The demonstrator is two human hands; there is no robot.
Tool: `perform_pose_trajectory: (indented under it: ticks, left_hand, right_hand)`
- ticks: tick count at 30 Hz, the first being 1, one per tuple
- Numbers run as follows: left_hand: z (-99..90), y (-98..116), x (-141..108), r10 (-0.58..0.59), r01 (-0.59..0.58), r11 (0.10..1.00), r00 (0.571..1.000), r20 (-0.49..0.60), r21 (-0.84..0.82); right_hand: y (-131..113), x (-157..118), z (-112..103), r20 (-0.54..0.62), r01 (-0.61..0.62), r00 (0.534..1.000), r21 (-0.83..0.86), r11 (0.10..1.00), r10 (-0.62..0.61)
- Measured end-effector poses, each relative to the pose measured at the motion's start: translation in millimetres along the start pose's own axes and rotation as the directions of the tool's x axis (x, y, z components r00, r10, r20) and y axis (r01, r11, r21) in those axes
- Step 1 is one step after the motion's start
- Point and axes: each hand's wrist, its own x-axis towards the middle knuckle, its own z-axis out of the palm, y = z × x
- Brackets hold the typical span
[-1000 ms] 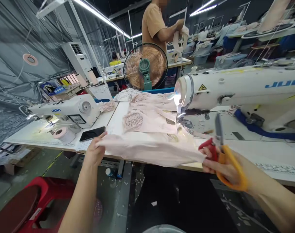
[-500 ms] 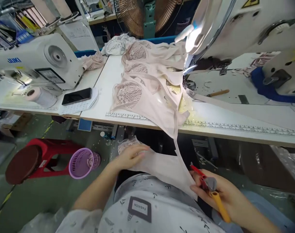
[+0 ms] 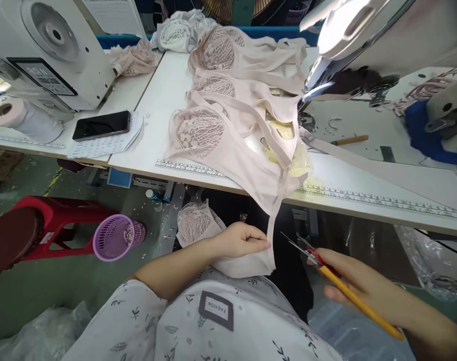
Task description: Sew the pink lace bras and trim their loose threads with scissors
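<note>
Over my lap, my left hand (image 3: 249, 239) pinches the strap edge of a pale pink bra (image 3: 243, 263). Its lace cup lies left of the hand. The strap runs up to further pink bras (image 3: 247, 160) lying on the white sewing table (image 3: 156, 115). To the right, my right hand (image 3: 346, 276) is closed around scissors (image 3: 313, 256) with red and orange handles. Their thin blades are parted and point up and left toward the strap, not touching it.
A sewing machine (image 3: 378, 30) with a lit lamp stands at the right, another (image 3: 62, 55) at the left. On the table are a phone (image 3: 101, 125), thread cone (image 3: 27, 120) and wooden-handled tool (image 3: 350, 140). A purple basket (image 3: 113, 238) and red stool (image 3: 68, 215) stand on the floor.
My left hand has moved right, from the fabric near the lace to the strap edge. My right hand has let go of the fabric and moved right, and the scissor blades now point toward the strap.
</note>
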Motion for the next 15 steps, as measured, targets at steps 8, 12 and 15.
perform_pose_trajectory:
  ticks: [8, 12, 15]
  left_hand:
    - [-3.7, 3.4, -0.4, -0.044, 0.044, 0.998, 0.999, 0.006, -0.038]
    - [-6.1, 0.7, -0.4, -0.045, 0.045, 0.999, 0.999, 0.014, -0.029]
    - [-7.8, -1.4, -1.1, -0.034, 0.034, 0.999, 0.999, 0.024, -0.006]
  right_hand:
    - [-17.1, 29.7, -27.8, 0.283, -0.041, 0.952, -0.249, 0.968, 0.114]
    - [-34.6, 39.1, -29.2, 0.32, -0.066, 0.934, -0.275, 0.959, 0.156]
    - [-36.4, 40.8, -29.3, 0.302, -0.122, 0.934, -0.232, 0.965, 0.19]
